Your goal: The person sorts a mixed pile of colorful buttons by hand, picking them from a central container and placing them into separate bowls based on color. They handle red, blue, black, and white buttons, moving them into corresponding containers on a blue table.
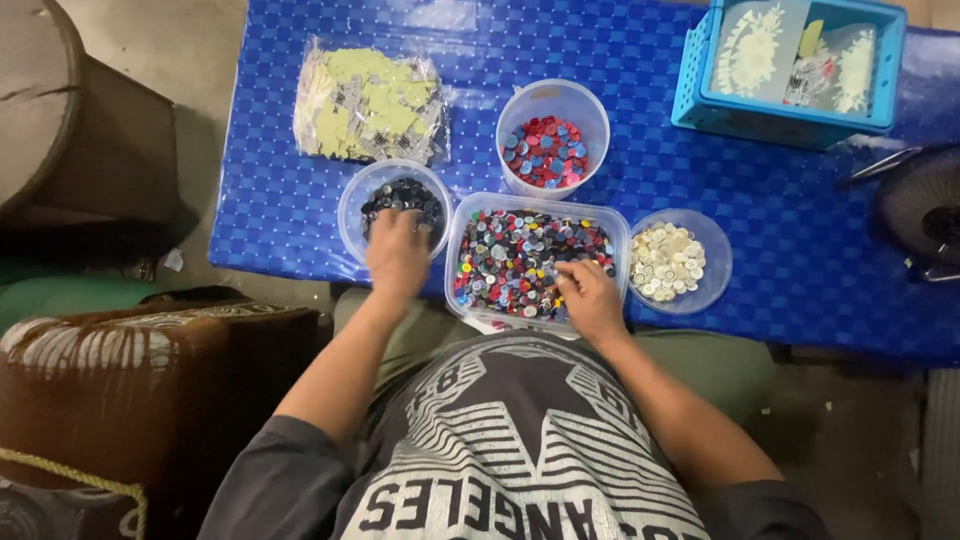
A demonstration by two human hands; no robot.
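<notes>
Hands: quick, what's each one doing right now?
Left hand: over the bowl of dark buttons, grip hidden.
Right hand: fingers in the mixed-button tub, grip unclear.

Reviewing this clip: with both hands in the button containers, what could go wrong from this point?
1. The rectangular tub of mixed buttons seems to sit at the near edge of the blue table; pressure from the right hand might tip it off.
2. The left hand reaches into the round cup of dark buttons, also near the edge, so a snag could spill it.
3. The cup of cream buttons stands close by; stray buttons could mix.
</notes>
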